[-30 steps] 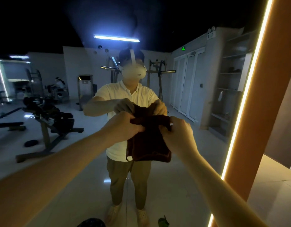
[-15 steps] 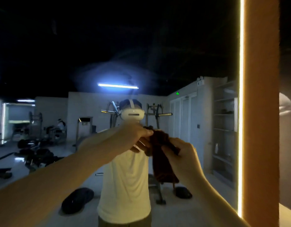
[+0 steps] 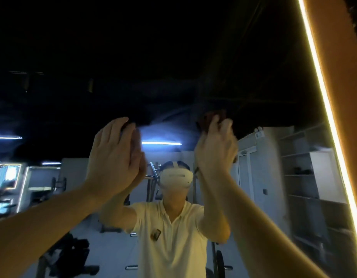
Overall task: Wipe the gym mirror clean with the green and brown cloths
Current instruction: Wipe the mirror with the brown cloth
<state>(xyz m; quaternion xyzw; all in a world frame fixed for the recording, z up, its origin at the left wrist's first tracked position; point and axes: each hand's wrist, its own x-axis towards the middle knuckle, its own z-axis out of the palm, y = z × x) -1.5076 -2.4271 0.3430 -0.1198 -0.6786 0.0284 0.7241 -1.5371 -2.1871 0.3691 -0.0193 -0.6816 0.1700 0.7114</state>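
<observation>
The gym mirror fills the view and reflects a person in a pale polo shirt with a headset. Both my arms are raised high in front of the glass. My right hand has curled fingers that grip the bunched brown cloth, which pokes out above the fingertips at the glass. My left hand is held flat with straight fingers, palm toward the mirror and meeting its own reflection. A small dark patch shows at its fingertips; I cannot tell what it is. The green cloth is not in view.
A glowing light strip runs down the mirror's right edge, beside an orange frame. Reflected in the glass are gym machines, white cabinets and open shelves, and ceiling lamps.
Both hands rose from chest height to above head height. My left hand let go of the brown cloth and opened flat; the right hand keeps the cloth, now bunched up. The view tilted upward.
</observation>
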